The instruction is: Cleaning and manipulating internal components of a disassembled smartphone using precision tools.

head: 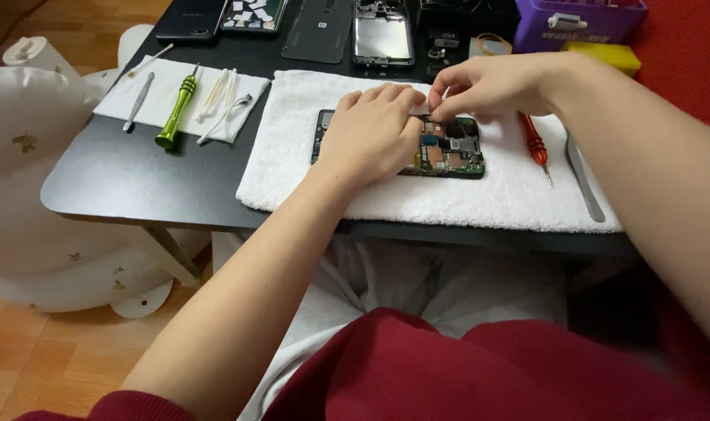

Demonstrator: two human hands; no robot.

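Red sleeves fill the bottom. Left hand (370,132) lies flat, steadying the opened phone (441,152) mid-frame; right hand (487,87) pinches narrowly at its top edge, contents hidden.

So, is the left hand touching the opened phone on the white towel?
Touching. The head view shows the left hand lying flat on the opened phone, covering its left half, with no gap visible between them, on the white towel.

Your hands are bare: the left hand (370,132) and the right hand (487,87) wear no gloves, rings or watch, and the nails are short. Both forearms are uncovered. You wear a dark red top, its sleeve bunched near your left elbow, with white cloth showing over your lap beneath it
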